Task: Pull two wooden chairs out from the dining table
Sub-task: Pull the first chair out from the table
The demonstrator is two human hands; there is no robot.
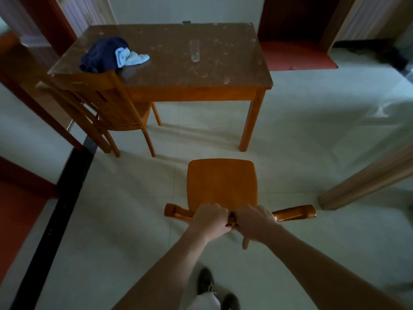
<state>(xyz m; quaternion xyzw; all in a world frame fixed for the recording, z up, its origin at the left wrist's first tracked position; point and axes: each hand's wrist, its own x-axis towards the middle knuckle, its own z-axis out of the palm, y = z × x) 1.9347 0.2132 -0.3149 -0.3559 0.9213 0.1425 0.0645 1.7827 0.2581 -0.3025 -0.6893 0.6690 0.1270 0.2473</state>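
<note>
A wooden chair (222, 182) stands on the pale floor in front of me, well clear of the dining table (223, 70). My left hand (210, 220) and my right hand (254, 221) sit side by side, both closed around the middle of its top back rail. A second wooden chair (111, 106) stands at the table's left front corner, its seat partly under the tabletop.
On the table lie a dark blue cloth (102, 54), a light blue cloth (131, 57) and a clear glass (194, 50). A door frame (366, 182) juts in at the right. Dark wooden furniture lines the left side. My shoes (205, 280) are below the chair.
</note>
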